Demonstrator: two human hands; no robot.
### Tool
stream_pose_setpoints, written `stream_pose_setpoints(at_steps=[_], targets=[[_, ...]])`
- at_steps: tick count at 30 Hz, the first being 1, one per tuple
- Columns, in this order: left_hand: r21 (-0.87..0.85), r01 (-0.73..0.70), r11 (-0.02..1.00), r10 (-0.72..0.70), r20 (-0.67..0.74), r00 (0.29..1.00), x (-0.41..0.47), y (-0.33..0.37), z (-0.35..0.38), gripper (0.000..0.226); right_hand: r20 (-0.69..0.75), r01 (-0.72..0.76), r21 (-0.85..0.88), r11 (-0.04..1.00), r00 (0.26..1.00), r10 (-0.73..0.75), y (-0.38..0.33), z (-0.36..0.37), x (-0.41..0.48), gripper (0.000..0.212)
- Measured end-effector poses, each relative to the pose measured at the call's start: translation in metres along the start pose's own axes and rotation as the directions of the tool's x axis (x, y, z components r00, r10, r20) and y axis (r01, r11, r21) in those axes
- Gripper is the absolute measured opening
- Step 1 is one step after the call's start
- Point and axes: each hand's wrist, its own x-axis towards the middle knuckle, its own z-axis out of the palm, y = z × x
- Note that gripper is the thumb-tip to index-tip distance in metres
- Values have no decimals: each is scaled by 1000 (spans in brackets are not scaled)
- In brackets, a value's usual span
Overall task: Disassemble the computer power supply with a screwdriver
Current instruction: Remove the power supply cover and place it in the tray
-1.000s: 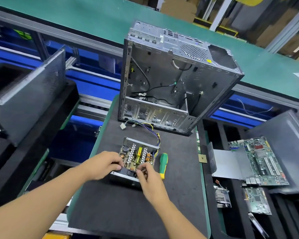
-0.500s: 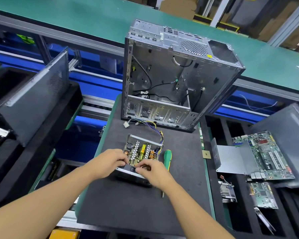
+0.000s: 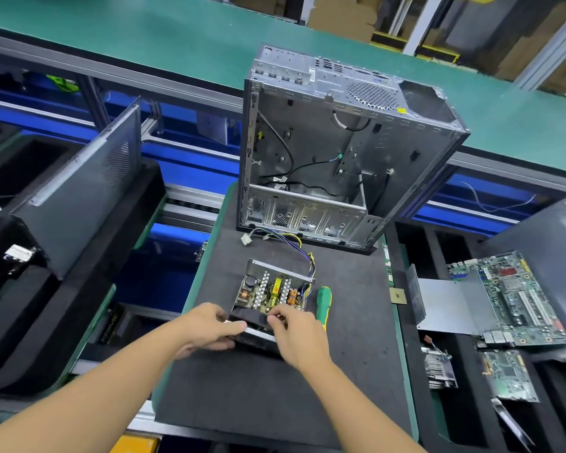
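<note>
Dark foam mat [image 3: 356, 338], opened power supply [image 3: 272, 291] just beyond both hands, left hand [image 3: 209, 326] gripping its near corner, right hand [image 3: 296, 333] pinching its black near end, green screwdriver [image 3: 323, 299] beside right hand, faint PRIME lettering [image 3: 109, 326] leftward

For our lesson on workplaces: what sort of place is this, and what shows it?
Probably an electronics dismantling line: a gutted computer case, loose circuit boards at the right, and a long green conveyor belt behind.
</note>
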Motion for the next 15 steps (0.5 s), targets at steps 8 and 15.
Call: stream_pose_setpoints(at_steps=[8, 15], targets=[[108, -46, 993, 59, -118, 991, -1, -10, -5, 63, 47, -48, 456, 889, 998, 30, -9, -10, 8, 20], [132, -485, 864, 497, -74, 865, -6, 11, -15, 41, 239, -197, 718, 667, 971, 30, -15, -33, 17, 10]])
